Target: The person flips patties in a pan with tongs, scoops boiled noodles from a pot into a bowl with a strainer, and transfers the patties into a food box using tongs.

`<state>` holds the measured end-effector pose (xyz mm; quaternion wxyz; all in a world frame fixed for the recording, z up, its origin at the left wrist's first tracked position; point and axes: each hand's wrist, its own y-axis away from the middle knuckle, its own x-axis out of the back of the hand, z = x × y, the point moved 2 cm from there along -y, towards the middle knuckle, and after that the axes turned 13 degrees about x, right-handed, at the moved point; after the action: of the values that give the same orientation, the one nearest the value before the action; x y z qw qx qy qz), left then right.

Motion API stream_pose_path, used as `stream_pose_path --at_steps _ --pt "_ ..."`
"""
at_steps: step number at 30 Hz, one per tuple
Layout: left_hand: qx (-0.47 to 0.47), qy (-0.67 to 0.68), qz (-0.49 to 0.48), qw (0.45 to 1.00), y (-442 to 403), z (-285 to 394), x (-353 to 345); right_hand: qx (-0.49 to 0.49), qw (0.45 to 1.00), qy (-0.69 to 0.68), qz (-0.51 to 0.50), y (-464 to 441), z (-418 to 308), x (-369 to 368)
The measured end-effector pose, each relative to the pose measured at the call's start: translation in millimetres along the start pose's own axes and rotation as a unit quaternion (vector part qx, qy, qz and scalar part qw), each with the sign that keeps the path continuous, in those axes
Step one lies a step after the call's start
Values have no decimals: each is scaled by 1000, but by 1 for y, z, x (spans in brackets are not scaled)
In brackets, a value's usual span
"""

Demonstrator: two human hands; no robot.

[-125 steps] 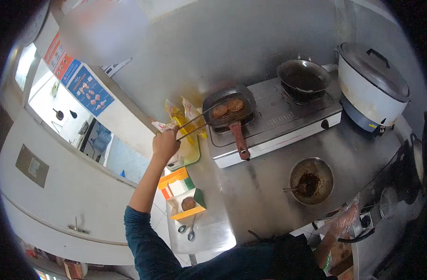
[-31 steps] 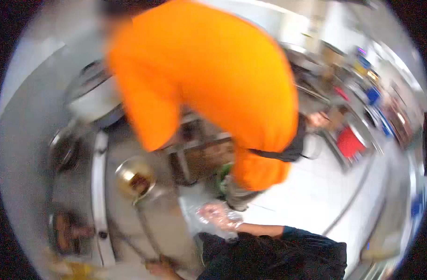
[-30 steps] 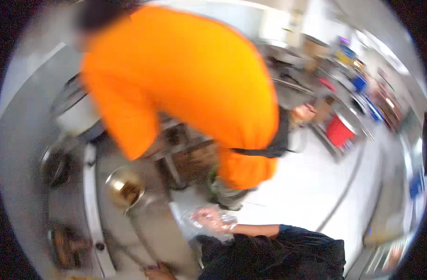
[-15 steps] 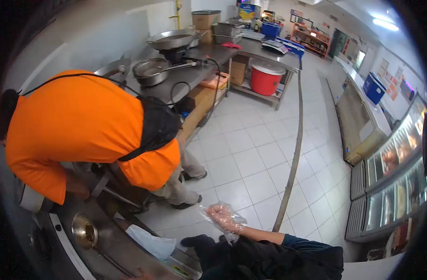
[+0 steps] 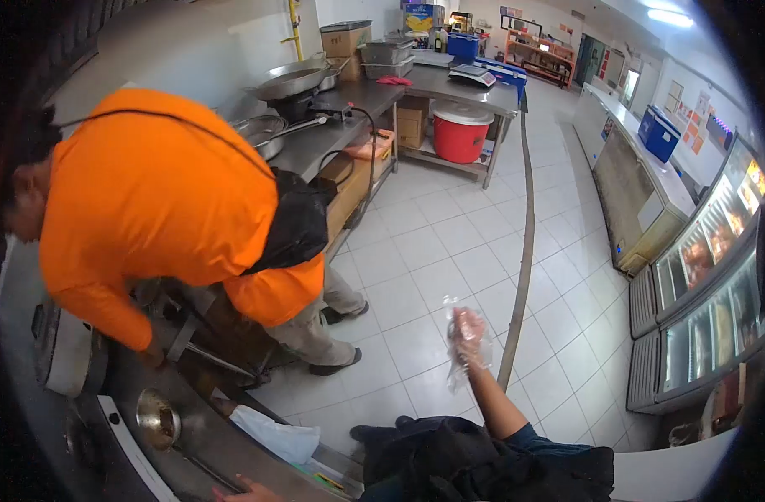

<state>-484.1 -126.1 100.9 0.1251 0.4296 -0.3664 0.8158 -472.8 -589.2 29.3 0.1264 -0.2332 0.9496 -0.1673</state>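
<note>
My right hand (image 5: 468,335) is raised over the floor, in a loose clear plastic glove (image 5: 457,368). Its fingers look curled in, and I see nothing else in them. At the bottom edge, only part of my left hand (image 5: 248,492) shows, fingers apart, at the counter's edge near the long handle of a ladle (image 5: 159,418). The ladle's round metal bowl, with some dark residue in it, rests on the dark steel counter (image 5: 127,372). A whitish cloth or sheet (image 5: 273,435) lies along the counter's front edge.
A person in an orange shirt (image 5: 165,192) bends over the counter on my left. Behind are pans (image 5: 290,84) on a steel table and a red bucket (image 5: 462,138) on a low shelf. A long hose (image 5: 523,251) crosses the tiled floor; display fridges (image 5: 708,276) stand right.
My right hand has swung up and to the right, away from the counter. More of my left hand shows at the bottom. The view has shifted, and the person in orange has straightened slightly.
</note>
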Motion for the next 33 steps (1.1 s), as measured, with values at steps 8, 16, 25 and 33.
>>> stream_pose_path --at_steps 8,16,25,33 --pt "-15 45 25 999 -4 2 16 245 904 351 4 -10 17 31" --pt "-16 84 60 995 -3 1 20 56 993 -38 98 -25 -69 1" --pt "-3 119 115 986 3 -28 -15 330 936 109 59 4 -153 -37" --pt "31 129 141 981 3 -47 -20 234 965 106 -52 22 -141 -60"
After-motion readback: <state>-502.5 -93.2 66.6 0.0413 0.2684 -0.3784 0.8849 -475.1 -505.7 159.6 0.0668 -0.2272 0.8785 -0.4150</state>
